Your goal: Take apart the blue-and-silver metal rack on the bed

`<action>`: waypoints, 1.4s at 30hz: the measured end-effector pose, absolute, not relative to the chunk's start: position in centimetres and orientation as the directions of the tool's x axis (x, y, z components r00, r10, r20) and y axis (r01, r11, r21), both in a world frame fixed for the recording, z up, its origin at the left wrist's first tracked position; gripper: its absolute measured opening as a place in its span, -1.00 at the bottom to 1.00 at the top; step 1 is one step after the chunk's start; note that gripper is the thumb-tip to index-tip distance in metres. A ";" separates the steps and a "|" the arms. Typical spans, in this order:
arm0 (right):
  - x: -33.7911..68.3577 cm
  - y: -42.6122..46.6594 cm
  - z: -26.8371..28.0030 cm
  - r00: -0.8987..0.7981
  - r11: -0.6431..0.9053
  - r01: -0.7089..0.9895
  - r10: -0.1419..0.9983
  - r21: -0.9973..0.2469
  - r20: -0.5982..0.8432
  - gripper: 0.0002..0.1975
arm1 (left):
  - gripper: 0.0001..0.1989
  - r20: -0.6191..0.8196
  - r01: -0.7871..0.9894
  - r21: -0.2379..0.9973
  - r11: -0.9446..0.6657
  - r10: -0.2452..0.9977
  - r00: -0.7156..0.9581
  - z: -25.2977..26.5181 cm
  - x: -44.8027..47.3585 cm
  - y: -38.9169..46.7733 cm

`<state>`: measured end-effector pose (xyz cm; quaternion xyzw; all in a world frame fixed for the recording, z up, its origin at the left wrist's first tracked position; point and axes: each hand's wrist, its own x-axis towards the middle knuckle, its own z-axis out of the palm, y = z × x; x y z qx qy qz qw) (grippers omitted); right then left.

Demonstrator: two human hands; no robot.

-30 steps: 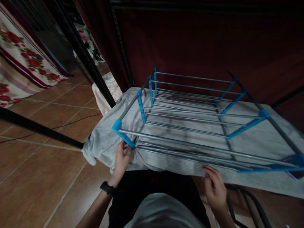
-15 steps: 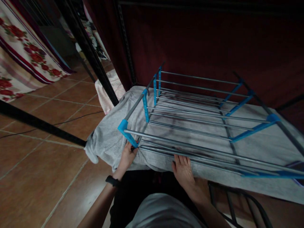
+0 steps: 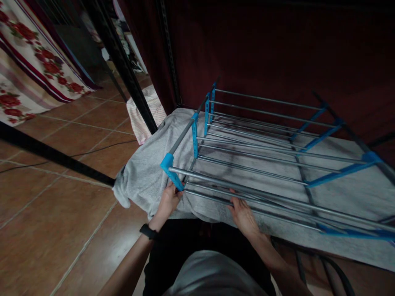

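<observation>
right hand (image 3: 245,218) has moved left, fingers (image 3: 236,200) across the near rod (image 3: 210,197).

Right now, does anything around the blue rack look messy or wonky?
Yes: the grey cloth under the rack is bunched at the left, its corner drooping, while the rest lies flatter. Near the right hand, some rods seem to slant unevenly.

I see one left hand (image 3: 170,200), one right hand (image 3: 243,217), one black band (image 3: 149,231) and one rack (image 3: 277,150). I count eight blue bits (image 3: 195,137), four at each end.
</observation>
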<state>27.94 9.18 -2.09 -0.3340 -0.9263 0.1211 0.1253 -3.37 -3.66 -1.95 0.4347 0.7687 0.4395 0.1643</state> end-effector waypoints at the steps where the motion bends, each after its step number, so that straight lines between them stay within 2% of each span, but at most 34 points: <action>1: 28.1 9.2 -2.0 -0.744 0.744 0.591 0.652 -0.311 0.146 -0.77 | -0.82 0.130 0.523 0.822 0.226 0.820 -0.557 -1.9 -3.3 -3.7; 8: 28.7 9.6 -1.1 -0.731 0.740 0.572 0.656 -0.354 0.188 -0.72 | -0.88 0.163 0.513 0.846 0.142 0.848 -0.504 0.7 -2.6 -4.7; 11: 29.1 9.8 -0.8 -0.724 0.727 0.561 0.663 -0.395 0.190 -0.75 | -0.88 0.150 0.482 0.865 0.141 0.844 -0.516 1.5 -2.2 -4.7; 19: 30.4 9.8 -0.9 -0.725 0.694 0.543 0.672 -0.474 0.154 -0.76 | -0.81 -0.010 0.223 0.957 0.185 0.791 -0.612 1.0 -1.1 -4.3; 25: 31.2 10.3 -1.3 -0.719 0.673 0.541 0.681 -0.503 0.138 -0.79 | -0.63 -0.163 0.061 0.966 0.251 0.775 -0.610 0.6 -0.5 -4.0; 29: 31.5 10.5 -1.4 -0.728 0.675 0.531 0.673 -0.512 0.133 -0.86 | -0.59 -0.176 0.079 0.957 0.280 0.773 -0.610 -0.3 -0.3 -3.9; 34: 31.5 10.7 -1.7 -0.728 0.692 0.522 0.666 -0.499 0.162 -0.87 | -0.63 -0.143 0.147 0.946 0.288 0.781 -0.608 -0.8 0.1 -3.6; 42: 31.9 10.7 -1.5 -0.727 0.679 0.539 0.674 -0.499 0.133 -0.87 | -0.71 -0.074 0.214 0.946 0.245 0.803 -0.591 -0.3 0.4 -3.6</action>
